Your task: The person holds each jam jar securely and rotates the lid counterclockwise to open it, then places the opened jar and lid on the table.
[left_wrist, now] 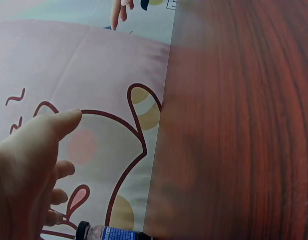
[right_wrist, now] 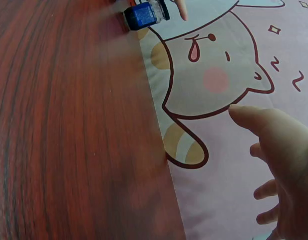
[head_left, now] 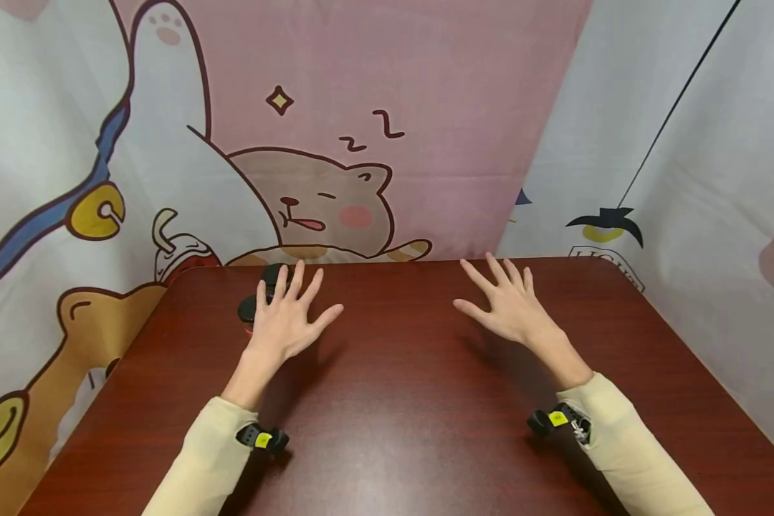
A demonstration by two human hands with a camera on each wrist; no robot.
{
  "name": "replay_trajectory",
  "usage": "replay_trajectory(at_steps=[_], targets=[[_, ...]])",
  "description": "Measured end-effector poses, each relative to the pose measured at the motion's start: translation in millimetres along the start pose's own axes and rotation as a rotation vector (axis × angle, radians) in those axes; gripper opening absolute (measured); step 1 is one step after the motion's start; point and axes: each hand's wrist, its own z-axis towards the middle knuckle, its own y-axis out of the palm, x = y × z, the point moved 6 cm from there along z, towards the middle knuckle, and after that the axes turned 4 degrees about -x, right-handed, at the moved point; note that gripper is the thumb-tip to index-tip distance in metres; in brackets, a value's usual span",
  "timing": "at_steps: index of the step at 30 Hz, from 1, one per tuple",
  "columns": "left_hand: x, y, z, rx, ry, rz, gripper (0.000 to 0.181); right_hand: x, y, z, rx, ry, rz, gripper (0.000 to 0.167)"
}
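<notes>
My left hand [head_left: 284, 322] hovers over the back left of the table, fingers spread and straight, holding nothing. Just behind and left of its fingers stand small containers with black lids [head_left: 248, 309], partly hidden by the hand. One container with a blue label [right_wrist: 144, 15] shows at the top of the right wrist view, and a labelled one [left_wrist: 119, 233] at the bottom of the left wrist view. Over the back right of the table, my right hand [head_left: 512, 312] is raised with spread fingers and nothing in it.
The dark red-brown wooden table [head_left: 387, 401] reaches back to a curtain [head_left: 458, 107] printed with cartoon animals. More printed cloth hangs at the left and right sides. A strapped device sits on each wrist.
</notes>
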Motion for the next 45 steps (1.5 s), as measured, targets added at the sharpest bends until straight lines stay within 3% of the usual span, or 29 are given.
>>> replay_trajectory(at_steps=[23,37,45], targets=[[-10.2,-4.1,-9.7,0.048,-0.013,-0.035,0.085,-50,1,16.0,0.033,-0.069,0.088,0.078],[-17.3,-10.4,-14.7,0.157,-0.024,-0.067,0.081,-84,6,24.3,0.051,-0.144,0.068,0.076],[-26.3,-7.3,-17.9,0.193,-0.034,-0.088,0.080,-101,14,27.2,0.038,-0.173,0.073,0.076]])
